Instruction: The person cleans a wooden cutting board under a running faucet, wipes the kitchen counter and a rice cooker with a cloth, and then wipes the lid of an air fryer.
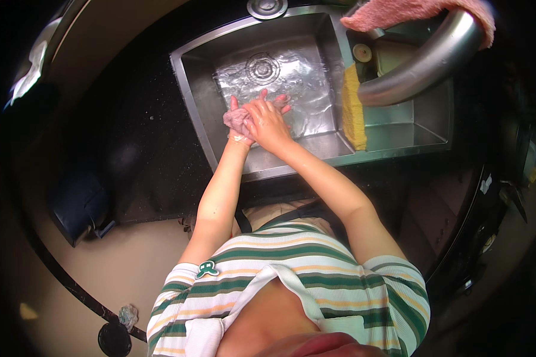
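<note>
My left hand is palm up over the left sink basin, its fingers spread and partly hidden. A wet, wadded pink cloth rests on that palm. From above, my right hand covers the palm and presses on the cloth, fingers bent across it. Both hands and wrists look wet. Beneath them, shallow water ripples over the floor of the stainless steel basin, around a round drain strainer.
A yellow sponge cloth hangs over the divider between basins. The thick metal faucet, draped with a pink towel, arches over the right basin. A round metal lid sits behind the sink. Dark countertop extends left.
</note>
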{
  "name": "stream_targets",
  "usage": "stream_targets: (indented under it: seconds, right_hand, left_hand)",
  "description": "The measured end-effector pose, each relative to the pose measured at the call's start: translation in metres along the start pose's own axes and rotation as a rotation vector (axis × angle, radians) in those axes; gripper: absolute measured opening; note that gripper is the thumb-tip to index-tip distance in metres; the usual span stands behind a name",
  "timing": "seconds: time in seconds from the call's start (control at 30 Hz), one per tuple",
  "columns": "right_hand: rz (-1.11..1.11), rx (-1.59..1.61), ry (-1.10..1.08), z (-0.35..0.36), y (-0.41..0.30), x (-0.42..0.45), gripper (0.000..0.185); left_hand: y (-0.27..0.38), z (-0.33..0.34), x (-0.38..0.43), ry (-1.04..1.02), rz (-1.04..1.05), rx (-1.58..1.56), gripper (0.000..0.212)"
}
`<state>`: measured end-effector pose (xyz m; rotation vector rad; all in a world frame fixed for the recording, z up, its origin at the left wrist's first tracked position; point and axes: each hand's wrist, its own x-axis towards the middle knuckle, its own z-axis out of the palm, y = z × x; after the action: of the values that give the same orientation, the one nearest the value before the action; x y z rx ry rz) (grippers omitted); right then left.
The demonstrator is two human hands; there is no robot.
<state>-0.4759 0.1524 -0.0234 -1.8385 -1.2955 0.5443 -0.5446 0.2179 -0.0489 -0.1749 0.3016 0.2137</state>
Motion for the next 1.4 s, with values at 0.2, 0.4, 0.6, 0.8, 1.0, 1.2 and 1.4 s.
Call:
stream_targets:
  seconds: [0.2, 0.4, 0.6, 0.8, 1.0, 1.2, 1.4]
  right_hand:
    - [-0.044, -0.179, 0.420, -0.136, 0.043, -0.008, 0.018]
    - [0.473, -0.281, -0.104, -0.199, 0.259, -0.030, 0.043]
    - [0.607, -0.729, -0.420, -0.143, 0.314, -0.026, 0.051]
    - [0.991, -0.014, -0.221, -0.226, 0.247, -0.019, 0.039]
    - [0.587, 0.478, -0.001, -0.232, 0.081, -0.015, 0.038]
    - [0.304, -0.533, -0.334, -0.059, 0.126, 0.033, 0.057]
    - [0.216, -0.718, -0.618, -0.001, 0.152, 0.021, 0.056]
  left_hand:
    - [-0.001, -0.040, -0.006, 0.093, -0.044, -0.109, 0.053]
    - [0.001, -0.055, 0.000, 0.399, -0.096, -0.029, 0.031]
    - [-0.011, -0.032, -0.006, 0.565, -0.001, 0.125, 0.033]
    - [-0.010, -0.052, -0.024, 0.590, 0.096, 0.117, 0.033]
    - [-0.006, -0.048, -0.030, 0.615, 0.158, 0.028, 0.025]
    - [-0.001, -0.074, -0.037, 0.518, 0.154, 0.053, 0.036]
    - [-0.018, -0.053, -0.055, 0.501, 0.126, 0.055, 0.054]
